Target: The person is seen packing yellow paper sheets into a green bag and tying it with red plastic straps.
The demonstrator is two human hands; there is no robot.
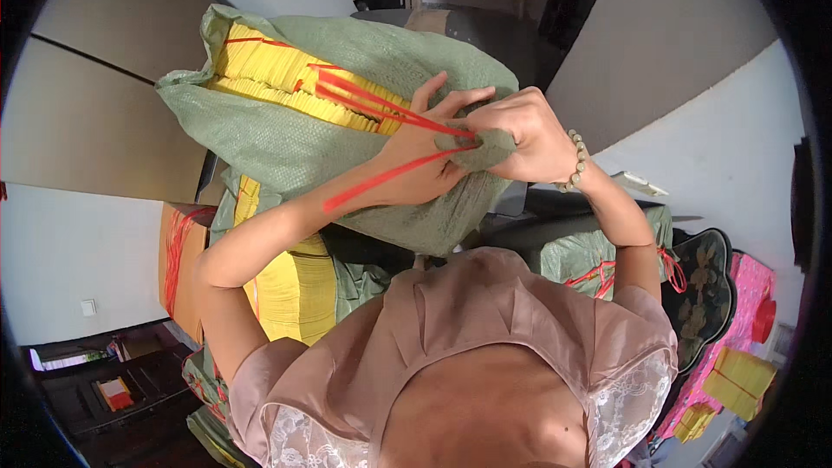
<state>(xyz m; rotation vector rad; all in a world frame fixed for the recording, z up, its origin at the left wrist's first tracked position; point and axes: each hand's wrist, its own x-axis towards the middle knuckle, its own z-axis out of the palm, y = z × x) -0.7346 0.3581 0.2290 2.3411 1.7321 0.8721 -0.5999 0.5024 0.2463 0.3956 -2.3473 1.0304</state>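
A large green woven sack (290, 140) lies across the upper middle, its left end gaping. Yellow paper stacks (264, 65) show inside, with red ties across them. At the sack's right end, a corner is bunched into a small tuft (490, 150). My right hand (539, 134) is closed in a fist against this tuft, a bead bracelet on its wrist. My left hand (418, 152) is on the tuft's left side, two fingers stretched out and the others bent at the tuft, partly hidden. Red plastic string (381, 179) runs leftward from the tuft across my left hand.
Below left stands another sack with yellow paper stacks (295, 295). A tied green sack (576, 256) lies right of my body, near a dark patterned chair back (704, 290). Red strings hang on an orange-brown box (180, 260). A pink cloth (745, 286) carries more yellow bundles.
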